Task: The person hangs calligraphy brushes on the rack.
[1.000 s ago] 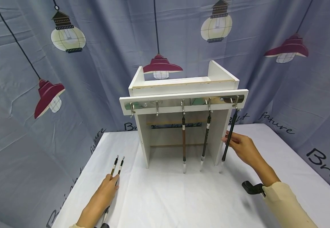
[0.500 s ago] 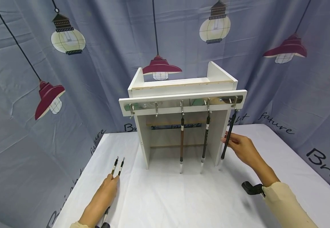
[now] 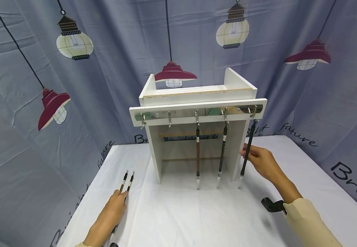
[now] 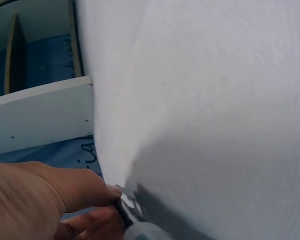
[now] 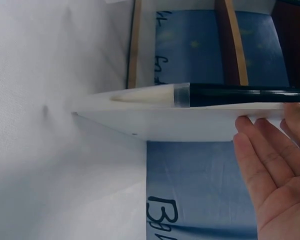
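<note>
Stand, white [image 3: 181, 100], one, upright toward the back of the worktop [image 3: 172, 216]. Front rail [image 3: 182, 120] overhangs both side panels, its ends projecting past them; five metal hooks set along it.

Hanging brushes, three, on the centre and two right-hand hooks, pale tips down, spaced apart: brown-handled brush [image 3: 198, 154]; dark patterned brush [image 3: 223, 151]; black brush [image 3: 248, 151], which slants across the front edge of the right side panel [image 3: 235, 147]. Whether their tips touch the cloth cannot be told.

Hands, two. Left hand [image 3: 110, 209]: thumb and fingers curled on a pair of brushes, low over the worktop and near its left edge. Pair comprises left brush [image 3: 124, 181] and right brush [image 3: 130, 181], side by side, looped ends pointing toward the back and slightly apart. Right hand [image 3: 261, 161]: fingers extended, fingertips at the right side panel, just beside the black brush; contact with that brush cannot be told.

Open room: a broad stretch of white cloth in front of the stand; a narrower strip between the pair and the left side panel [image 3: 155, 151]; further cloth right of the right hand, out to the worktop's right edge. Blue-grey curtain [image 3: 119, 68] behind and at both sides.
</note>
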A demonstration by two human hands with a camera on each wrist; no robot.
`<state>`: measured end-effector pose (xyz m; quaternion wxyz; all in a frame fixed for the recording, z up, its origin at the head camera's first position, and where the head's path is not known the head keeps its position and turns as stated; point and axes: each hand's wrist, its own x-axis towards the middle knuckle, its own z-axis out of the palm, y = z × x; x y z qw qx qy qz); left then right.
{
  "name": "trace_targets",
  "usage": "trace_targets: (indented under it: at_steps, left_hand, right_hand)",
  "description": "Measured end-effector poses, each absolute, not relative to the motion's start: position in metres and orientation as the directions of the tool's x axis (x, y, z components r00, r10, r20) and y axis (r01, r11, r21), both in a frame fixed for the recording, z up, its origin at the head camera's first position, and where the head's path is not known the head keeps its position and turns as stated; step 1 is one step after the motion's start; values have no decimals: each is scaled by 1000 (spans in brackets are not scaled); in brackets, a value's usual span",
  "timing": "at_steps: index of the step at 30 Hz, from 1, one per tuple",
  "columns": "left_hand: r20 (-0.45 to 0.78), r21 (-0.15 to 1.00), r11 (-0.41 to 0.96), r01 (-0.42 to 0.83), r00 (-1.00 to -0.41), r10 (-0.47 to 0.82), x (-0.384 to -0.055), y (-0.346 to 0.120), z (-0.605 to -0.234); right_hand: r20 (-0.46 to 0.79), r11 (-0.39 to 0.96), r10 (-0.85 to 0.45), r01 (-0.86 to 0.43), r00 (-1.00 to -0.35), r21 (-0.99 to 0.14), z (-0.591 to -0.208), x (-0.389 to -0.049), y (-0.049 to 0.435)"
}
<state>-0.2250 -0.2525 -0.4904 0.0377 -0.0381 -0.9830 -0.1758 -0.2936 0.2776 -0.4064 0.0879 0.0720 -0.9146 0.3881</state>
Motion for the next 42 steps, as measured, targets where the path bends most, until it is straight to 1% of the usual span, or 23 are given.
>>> trace_targets:
  at_steps: [5, 11, 17, 23, 27, 29, 31, 34, 37, 40, 42]
  left_hand:
    - [129, 410, 906, 109, -990, 61, -218, -252, -485]
    - [232, 468, 861, 199, -968, 97, -206, -244, -468]
    - [357, 472, 828, 304, -924, 136, -190, -225, -445]
    - [475, 451, 799, 397, -865, 162, -172, -209, -426]
    - [549, 438, 778, 451, -819, 165, -160, -201, -413]
    - [594, 415, 770, 485, -786, 175, -154, -196, -408]
    - [646, 380, 759, 528, -739, 191, -150, -192, -402]
    - [725, 296, 751, 590, -651, 226, -148, -184, -393]
    - [777, 229, 750, 620, -580, 243, -150, -176, -385]
    - [802, 199, 751, 629, -545, 244, -154, -169, -378]
    - [809, 187, 754, 630, -534, 245, -157, -165, -376]
  right_hand:
    - [220, 695, -61, -200, -974, -691, -405, -293, 277]
    - [217, 694, -66, -201, -974, -692, -405, -293, 276]
    - [227, 698, -66, -207, -972, -686, -407, -294, 277]
    - [225, 702, -59, -201, -973, -683, -407, -294, 276]
    - [227, 701, -60, -203, -972, -683, -406, -294, 276]
    - [225, 700, -58, -200, -973, -685, -406, -294, 276]
    - [223, 699, -55, -196, -973, -687, -406, -294, 276]
    - [219, 700, -52, -192, -974, -688, -406, -294, 276]
    - [226, 700, -53, -197, -973, -686, -406, -294, 277]
    - [232, 697, -56, -204, -971, -687, -407, -294, 276]
    - [235, 694, -58, -208, -970, -689, -407, -294, 276]
